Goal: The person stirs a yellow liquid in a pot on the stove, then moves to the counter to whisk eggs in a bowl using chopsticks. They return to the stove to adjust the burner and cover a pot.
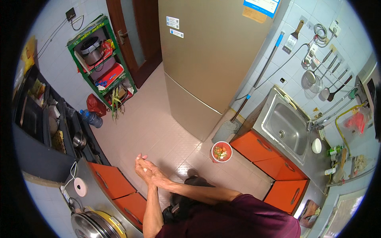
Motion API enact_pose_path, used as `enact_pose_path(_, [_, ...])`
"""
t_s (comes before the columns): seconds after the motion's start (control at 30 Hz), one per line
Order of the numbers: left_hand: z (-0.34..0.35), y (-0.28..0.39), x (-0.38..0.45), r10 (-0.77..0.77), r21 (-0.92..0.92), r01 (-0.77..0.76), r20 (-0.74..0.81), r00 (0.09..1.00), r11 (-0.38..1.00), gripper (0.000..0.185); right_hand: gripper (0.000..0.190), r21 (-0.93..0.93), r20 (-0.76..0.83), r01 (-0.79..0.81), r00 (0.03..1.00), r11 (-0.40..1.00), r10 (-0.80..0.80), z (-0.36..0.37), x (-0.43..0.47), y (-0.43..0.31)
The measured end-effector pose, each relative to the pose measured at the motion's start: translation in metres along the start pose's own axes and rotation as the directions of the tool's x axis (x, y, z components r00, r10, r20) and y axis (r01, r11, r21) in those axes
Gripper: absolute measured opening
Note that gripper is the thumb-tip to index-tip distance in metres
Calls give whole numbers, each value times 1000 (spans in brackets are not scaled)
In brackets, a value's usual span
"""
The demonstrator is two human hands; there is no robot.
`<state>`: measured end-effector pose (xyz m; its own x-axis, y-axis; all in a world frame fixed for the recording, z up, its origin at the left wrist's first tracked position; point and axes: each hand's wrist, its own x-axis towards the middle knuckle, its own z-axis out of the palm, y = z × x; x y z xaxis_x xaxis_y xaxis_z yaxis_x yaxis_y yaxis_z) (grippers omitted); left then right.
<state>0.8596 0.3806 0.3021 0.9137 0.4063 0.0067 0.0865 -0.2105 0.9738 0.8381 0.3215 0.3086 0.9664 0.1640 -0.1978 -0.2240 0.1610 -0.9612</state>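
Observation:
My left hand point(141, 173) and my right hand point(157, 175) are pressed together in front of me, above the floor. The right forearm crosses from the right, and its hand lies against the left one. A small whitish bit point(145, 170) shows between them; it is too small to identify, and I cannot tell which hand has it. Much of the palms and fingers is hidden where the hands overlap. Nearest to the hands is the orange cabinet door point(111, 180) of the left counter.
A red bucket with a white rim point(222, 161) holds food scraps on the tiled floor. A mop point(223, 131) leans beside the refrigerator point(208, 59). The steel sink point(285, 125) is at right, a green shelf point(110, 77) at back left. Lidded pans point(92, 226) stand on the left counter.

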Motion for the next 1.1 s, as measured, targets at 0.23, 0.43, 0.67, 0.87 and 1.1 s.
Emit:
enact_pose_path(0.23, [72, 33, 6, 82, -23, -79, 139, 987, 997, 40, 51, -648, 4, 225, 957, 727, -292, -68, 25, -4])
enact_pose_path(0.43, [130, 42, 15, -5, -272, 104, 344, 939, 957, 40, 56, 43, -157, -118, 980, 992, 124, -126, 50, -37])
enact_pose_path(0.67, [175, 84, 16, -27, -289, 243, 590, 807, 926, 36, 40, 573, -252, -61, 936, 818, 246, -183, 50, -66])
enact_pose_path(0.87, [180, 81, 30, -154, -499, 585, 663, 733, 639, 41, 55, 891, -34, -25, 992, 453, 122, -203, 61, -73])
enact_pose_path(1.1, [172, 62, 57, -260, -572, 808, 767, 587, 138, 35, 56, 916, 12, -50, 995, 397, 98, -167, 105, -35])
